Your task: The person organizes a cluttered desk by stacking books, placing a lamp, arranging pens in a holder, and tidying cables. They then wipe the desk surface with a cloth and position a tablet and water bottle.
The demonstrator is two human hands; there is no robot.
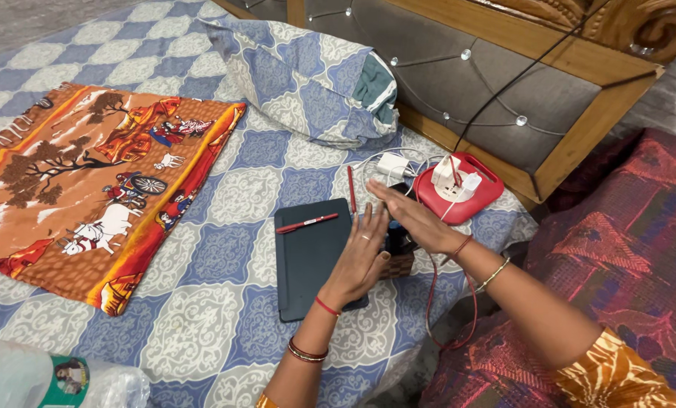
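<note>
Here both hands are released and flat: the left hand (363,253) rests on the dark slate-coloured flat tablet case (307,257) on the bed, while the right hand (413,219) covers a small dark object (400,243) between them. Nothing is grasped yet; the red pen (306,223) lies untouched on the case just beyond the left fingers.

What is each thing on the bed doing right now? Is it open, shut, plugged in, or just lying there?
Left hand: open, flat, resting on the dark case.
Right hand: open, fingers stretched, holding nothing.
Dark case: shut, lying flat.
Red pen: capped, lying on the case.
Red power strip: white plugs pushed in.
White charger: lying loose on the bed.
Pillow: leaning on the headboard.
Picture cloth: spread flat.
</note>
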